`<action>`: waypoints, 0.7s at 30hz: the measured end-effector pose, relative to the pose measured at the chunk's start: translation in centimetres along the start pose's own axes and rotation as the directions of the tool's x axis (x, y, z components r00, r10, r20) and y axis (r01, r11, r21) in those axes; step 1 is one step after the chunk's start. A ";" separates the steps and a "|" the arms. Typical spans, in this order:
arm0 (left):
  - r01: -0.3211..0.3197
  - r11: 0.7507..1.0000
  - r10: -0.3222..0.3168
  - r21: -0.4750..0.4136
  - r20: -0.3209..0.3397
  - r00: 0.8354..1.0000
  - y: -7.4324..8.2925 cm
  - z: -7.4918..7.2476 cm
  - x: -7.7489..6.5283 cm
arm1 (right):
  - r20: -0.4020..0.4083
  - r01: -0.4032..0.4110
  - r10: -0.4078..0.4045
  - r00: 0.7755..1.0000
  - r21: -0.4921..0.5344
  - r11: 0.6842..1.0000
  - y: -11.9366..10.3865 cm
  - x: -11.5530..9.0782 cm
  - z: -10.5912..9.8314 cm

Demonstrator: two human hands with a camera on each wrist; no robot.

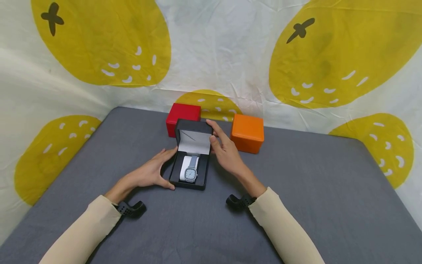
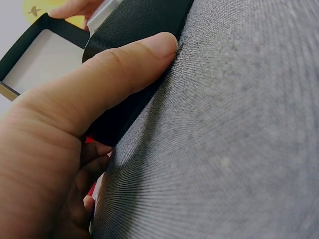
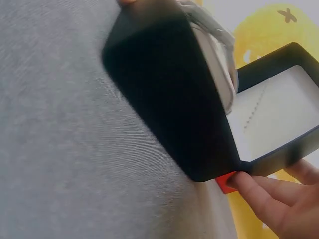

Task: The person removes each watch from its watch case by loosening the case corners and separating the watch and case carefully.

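Note:
A black watch box [image 1: 203,172] stands on the grey cloth with its hinged lid [image 1: 194,125] raised, showing a white lining. Inside, a wristwatch [image 1: 190,174] with a pale blue-grey strap and squarish dial is wrapped round a white cushion [image 1: 184,168]. My left hand [image 1: 150,172] holds the box's left side, thumb at the front corner and fingers farther back; the left wrist view shows the thumb [image 2: 124,67] lying against the black wall. At the lid's right edge, my right hand [image 1: 227,154] grips with thumb and fingers, also seen in the right wrist view.
Behind the watch box sits a red box [image 1: 186,110], partly covered by the raised lid. An orange box [image 1: 247,128] stands just right of my right hand. A white cloth with yellow fruit shapes [image 1: 217,44] hangs along the table's back edge.

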State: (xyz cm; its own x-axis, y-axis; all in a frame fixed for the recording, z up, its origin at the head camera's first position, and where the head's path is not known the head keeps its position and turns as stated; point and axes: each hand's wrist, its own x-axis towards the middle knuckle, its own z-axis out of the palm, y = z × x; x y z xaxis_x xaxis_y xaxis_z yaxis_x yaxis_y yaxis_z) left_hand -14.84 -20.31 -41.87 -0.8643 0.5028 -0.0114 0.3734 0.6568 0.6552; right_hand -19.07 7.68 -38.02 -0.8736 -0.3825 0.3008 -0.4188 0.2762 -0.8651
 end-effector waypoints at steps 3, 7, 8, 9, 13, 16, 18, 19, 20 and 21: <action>0.003 1.000 -0.003 0.001 0.004 1.000 0.1 0.0 0.0 | 0.017 -0.027 0.027 0.999 0.027 0.999 -0.2 0.1 -0.2; 0.014 1.000 -0.014 -0.007 0.014 1.000 0.2 -0.1 0.0 | 0.037 -0.049 0.047 0.998 0.044 0.998 -1.9 -0.1 -0.7; 0.017 1.000 -0.017 -0.007 0.018 1.000 0.2 -0.2 0.0 | 0.039 -0.050 0.049 0.998 0.040 0.998 -2.5 -0.3 -0.8; 0.018 1.000 -0.017 -0.006 0.020 1.000 0.2 -0.2 0.0 | 0.038 -0.040 0.039 0.998 0.032 0.999 -2.9 -0.4 -0.9; 0.022 1.000 -0.022 0.002 0.024 0.999 0.2 -0.1 -0.1 | 0.025 -0.006 0.006 1.000 0.001 1.000 -1.9 -0.5 -0.6; 0.022 1.000 -0.022 0.008 0.019 1.000 0.1 0.0 -0.2 | 0.017 0.012 -0.011 1.000 -0.023 1.000 -0.2 -0.2 -0.3; 0.021 1.000 -0.022 0.012 0.015 1.000 0.2 0.1 -0.2 | 0.019 0.020 -0.019 1.000 -0.049 0.999 0.3 -0.2 -0.3; 0.020 1.000 -0.020 0.014 0.012 1.000 0.2 0.1 -0.2 | 0.024 0.025 -0.023 0.999 -0.063 0.998 0.2 -0.2 -0.4; 0.019 1.000 -0.019 0.015 0.011 1.000 0.2 0.1 -0.2 | 0.030 0.030 -0.028 0.999 -0.075 0.997 0.2 -0.3 -0.4; 0.017 1.000 -0.017 0.015 0.008 1.000 0.2 0.1 -0.2 | 0.036 0.036 -0.033 0.999 -0.088 0.995 0.2 -0.3 -0.5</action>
State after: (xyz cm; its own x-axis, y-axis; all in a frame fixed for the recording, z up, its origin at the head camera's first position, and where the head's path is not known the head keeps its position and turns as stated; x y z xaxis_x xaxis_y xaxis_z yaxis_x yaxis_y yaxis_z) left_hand -14.57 -20.24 -41.81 -0.8677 0.4962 -0.0290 0.3635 0.6733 0.6438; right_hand -18.98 8.30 -38.09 -0.8501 -0.4226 0.3143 -0.4698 0.3387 -0.8152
